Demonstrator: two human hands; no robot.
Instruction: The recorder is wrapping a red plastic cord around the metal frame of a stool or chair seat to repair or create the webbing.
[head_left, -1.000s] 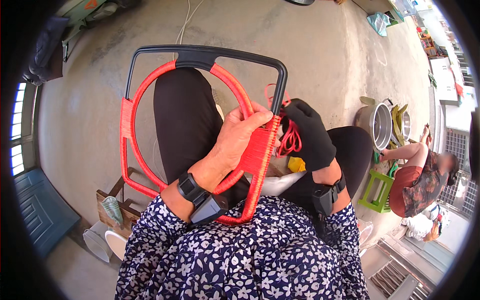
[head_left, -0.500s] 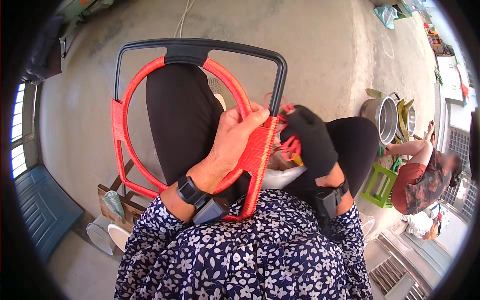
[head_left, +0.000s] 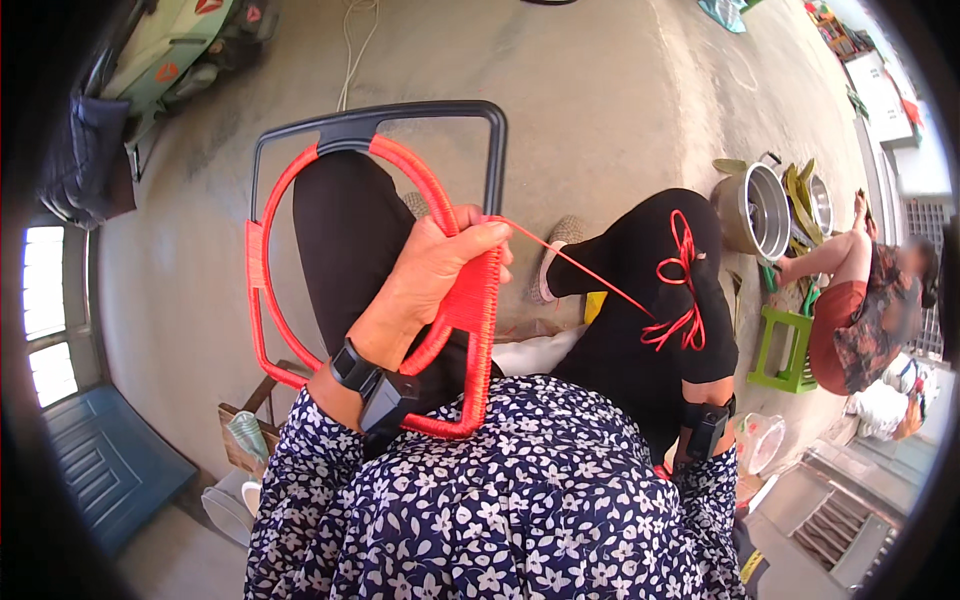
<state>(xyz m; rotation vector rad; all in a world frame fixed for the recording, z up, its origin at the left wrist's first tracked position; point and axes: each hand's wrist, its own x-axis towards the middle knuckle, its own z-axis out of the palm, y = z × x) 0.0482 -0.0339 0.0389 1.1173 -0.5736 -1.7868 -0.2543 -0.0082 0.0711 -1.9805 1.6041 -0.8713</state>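
A black rectangular frame with a round ring inside [head_left: 428, 180] leans over my legs. Red cord is wound tightly along its ring and sides, while the top stays bare black. My left hand [head_left: 425, 270] is closed round the frame's right side, its thumb pressed where the winding meets the bare black bar. From there a taut strand of red cord [head_left: 585, 268] runs down to the right. My right hand [head_left: 690, 345], in a black glove, is closed on a looped bundle of this cord above my right knee. The glove blends with my black trousers, so most fingers are hard to make out.
A person [head_left: 868, 300] sits at the right, near a green plastic stool [head_left: 785, 350] and a large metal pot [head_left: 755, 210]. At the left lies a blue panel [head_left: 115, 455]. A white bag [head_left: 535, 355] sits between my legs. A pale cable [head_left: 350, 60] lies on the floor ahead.
My right hand has moved right, away from the frame, drawing the red cord out into a taut line. The frame has shifted slightly left in view, with my left hand still gripping it.
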